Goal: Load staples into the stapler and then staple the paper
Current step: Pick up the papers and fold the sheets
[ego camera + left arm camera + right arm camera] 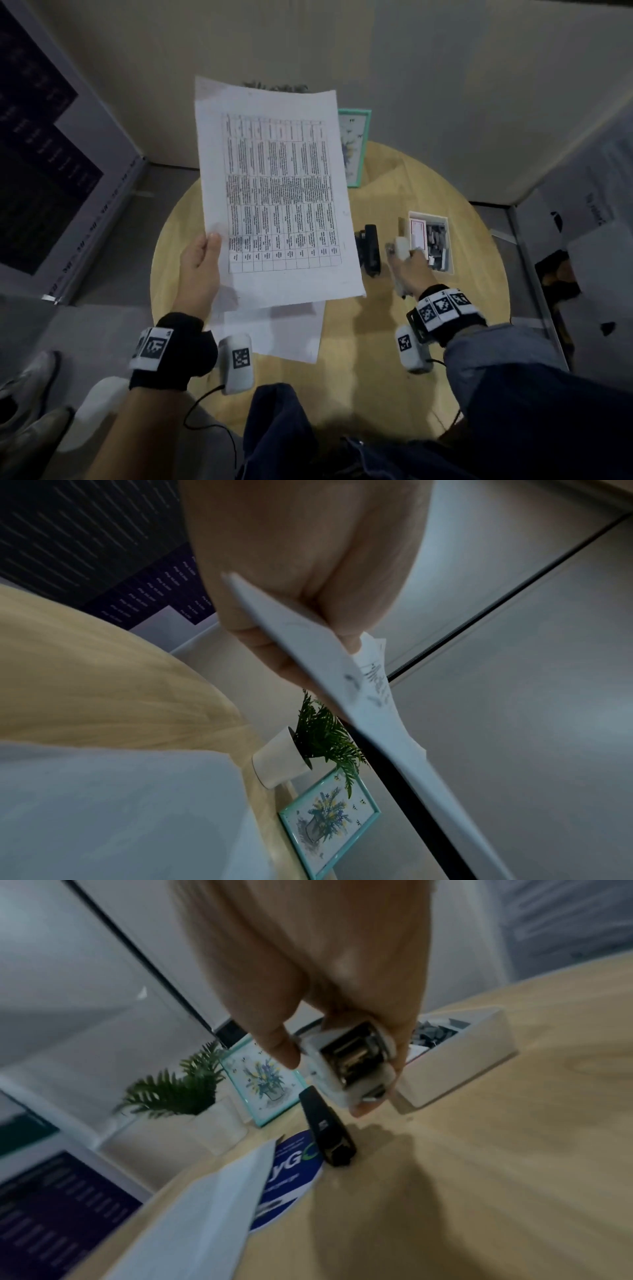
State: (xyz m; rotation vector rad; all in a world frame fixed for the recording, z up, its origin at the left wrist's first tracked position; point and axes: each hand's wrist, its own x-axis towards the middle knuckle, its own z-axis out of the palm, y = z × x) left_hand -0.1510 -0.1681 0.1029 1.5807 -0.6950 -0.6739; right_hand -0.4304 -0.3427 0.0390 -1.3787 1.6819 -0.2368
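Note:
My left hand pinches the lower left edge of a printed sheaf of paper, thumb on top, and holds it up above the round wooden table. The left wrist view shows the paper edge-on between thumb and fingers. My right hand grips a white stapler, held just above the table; its metal mouth faces the right wrist camera. A black stapler lies on the table just left of that hand, also seen as the black stapler.
A white box with staple strips stands right of my hand. Another sheet lies flat near the front edge. A teal picture frame and a potted plant stand at the back. A blue round sticker shows under the paper.

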